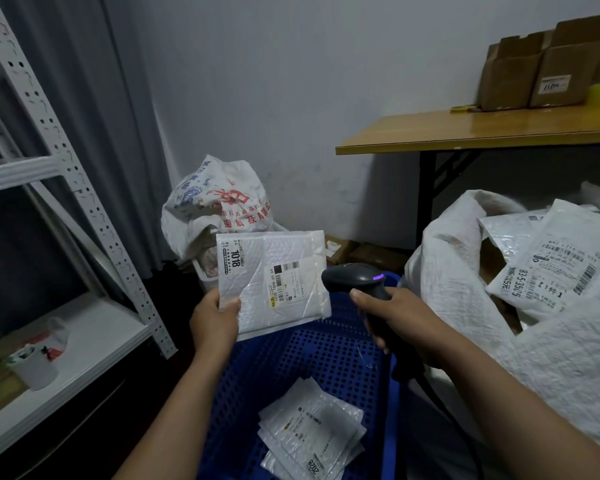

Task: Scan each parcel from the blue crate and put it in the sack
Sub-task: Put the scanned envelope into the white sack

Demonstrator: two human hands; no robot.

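**Status: Scan Step in Hand, Crate Nearly Cleared**

I read the scene from my station, left to right. The left hand [215,320] pinches the lower left corner of a white padded parcel [274,282], thumb on the front. It holds the parcel upright above the blue crate [326,355] with the label facing me. A small stack of similar parcels [312,434] lies at the crate's near end. I make out at least three, and I judge them not yet scanned.

The black scanner [357,278] sits just beside the held parcel's right edge, with its indicator lit purple. The right hand [392,313] is wrapped round its grip. I cannot tell whether the read has registered.

At far right, the white sack [465,271] stands open with several labelled parcels [548,265] inside.

My judgement is that the task is well advanced. The held parcel needs its scan and deposit, then the stack follows.
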